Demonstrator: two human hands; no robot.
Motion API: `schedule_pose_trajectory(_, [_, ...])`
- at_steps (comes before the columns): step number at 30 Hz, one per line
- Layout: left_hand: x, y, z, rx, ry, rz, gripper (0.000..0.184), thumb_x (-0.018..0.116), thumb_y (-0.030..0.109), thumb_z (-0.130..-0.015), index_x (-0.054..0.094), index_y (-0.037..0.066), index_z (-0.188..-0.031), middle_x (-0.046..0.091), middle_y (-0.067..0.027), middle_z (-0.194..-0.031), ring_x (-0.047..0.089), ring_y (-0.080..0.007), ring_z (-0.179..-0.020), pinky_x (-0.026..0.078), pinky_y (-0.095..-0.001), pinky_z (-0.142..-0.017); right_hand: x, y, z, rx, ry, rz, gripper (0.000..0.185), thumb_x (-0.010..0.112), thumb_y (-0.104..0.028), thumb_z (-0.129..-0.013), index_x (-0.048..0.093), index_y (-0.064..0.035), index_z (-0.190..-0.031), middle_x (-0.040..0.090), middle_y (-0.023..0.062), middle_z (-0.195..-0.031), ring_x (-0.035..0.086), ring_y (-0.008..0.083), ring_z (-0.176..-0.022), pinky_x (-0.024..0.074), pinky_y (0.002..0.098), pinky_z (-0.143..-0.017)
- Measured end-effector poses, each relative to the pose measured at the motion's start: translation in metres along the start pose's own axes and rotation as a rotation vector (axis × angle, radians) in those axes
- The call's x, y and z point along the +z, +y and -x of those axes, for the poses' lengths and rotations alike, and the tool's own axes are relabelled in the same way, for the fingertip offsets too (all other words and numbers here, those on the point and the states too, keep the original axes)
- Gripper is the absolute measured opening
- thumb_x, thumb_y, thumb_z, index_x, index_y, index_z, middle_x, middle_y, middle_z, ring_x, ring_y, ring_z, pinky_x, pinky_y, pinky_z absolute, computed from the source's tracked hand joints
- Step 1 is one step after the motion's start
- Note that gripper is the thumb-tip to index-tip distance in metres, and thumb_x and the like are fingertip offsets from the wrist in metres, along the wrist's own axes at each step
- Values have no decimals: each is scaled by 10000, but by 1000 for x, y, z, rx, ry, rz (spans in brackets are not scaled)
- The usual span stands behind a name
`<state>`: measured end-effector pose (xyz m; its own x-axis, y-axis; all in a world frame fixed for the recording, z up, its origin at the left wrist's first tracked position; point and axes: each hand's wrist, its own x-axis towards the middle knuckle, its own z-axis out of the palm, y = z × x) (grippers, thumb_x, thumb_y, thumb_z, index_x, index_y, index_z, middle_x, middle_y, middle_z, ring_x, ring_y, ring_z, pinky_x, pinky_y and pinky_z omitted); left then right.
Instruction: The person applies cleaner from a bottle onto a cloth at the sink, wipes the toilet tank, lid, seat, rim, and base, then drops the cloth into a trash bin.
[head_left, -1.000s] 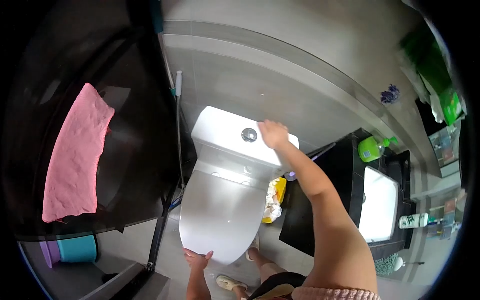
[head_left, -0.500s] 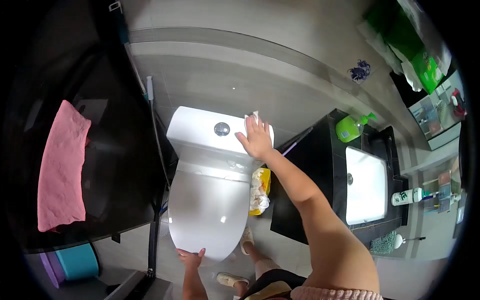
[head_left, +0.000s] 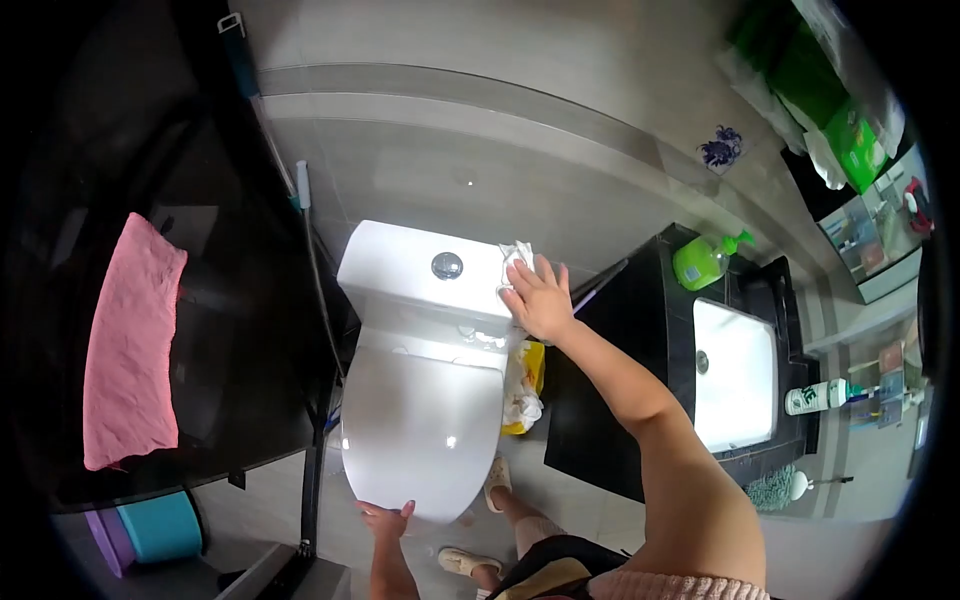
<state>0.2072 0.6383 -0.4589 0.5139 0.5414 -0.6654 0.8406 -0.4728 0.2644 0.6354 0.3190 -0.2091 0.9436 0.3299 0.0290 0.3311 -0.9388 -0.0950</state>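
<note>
The white toilet tank (head_left: 400, 255) has a round chrome flush button (head_left: 447, 265) on top. At the tank's right end, my right hand (head_left: 540, 305) presses a crumpled white tissue (head_left: 515, 262) against the surface, fingers spread over it. Below the tank the toilet lid (head_left: 425, 430) is down. My left hand (head_left: 385, 520) rests at the lid's front edge, thumb and forefinger apart; its other fingers are mostly hidden.
A yellow-lined bin (head_left: 522, 405) with used tissues stands right of the toilet. A black counter holds a sink (head_left: 735, 375) and green soap bottle (head_left: 700, 262). A pink cloth (head_left: 132, 350) lies left, above a teal bucket (head_left: 160, 525). Poles (head_left: 303, 185) lean beside the tank.
My right hand has slid to the right and toward me at the tank's end, uncovering more of the tissue. My left hand stays at the lid's front edge.
</note>
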Motion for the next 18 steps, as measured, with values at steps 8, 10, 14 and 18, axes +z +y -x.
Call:
schedule_pose_trajectory(8, [9,-12,-8,-24,23,8,1557,873,614,-587,-206,-60,-1486,196,-416,-1458,316,-510,-1335,320,-532,-1123,4,8,-12,-32,49,49,485,382,-425,-1020,502,-161,-1408,440,66,-1505,303,360,-1428,185,649,-1135])
schedule_pose_trajectory(10, [23,-21,-17,93,82,-52,1571,874,623,-577,-215,-56,-1484,189,-422,-1455,306,-518,-1338,309,-542,-1128,0,8,-8,-55,44,98,476,386,-412,-1020,499,-160,-1407,444,60,-1502,321,359,-1418,199,654,-1130])
schedule_pose_trajectory(14, [23,-21,-13,-41,30,59,1579,870,637,-573,-219,-57,-1481,175,-429,-1452,301,-524,-1336,311,-541,-1126,5,2,-42,-31,7,74,481,372,-403,-1028,485,-157,-1426,429,53,-1512,331,338,-1417,202,624,-1149])
schedule_pose_trajectory(18, [18,-22,-11,26,35,46,1583,845,684,-571,-220,-52,-1483,157,-424,-1459,306,-517,-1341,308,-541,-1130,-2,17,-3,-76,-43,120,482,369,-394,-1032,477,-151,-1434,441,56,-1509,342,331,-1411,217,620,-1143])
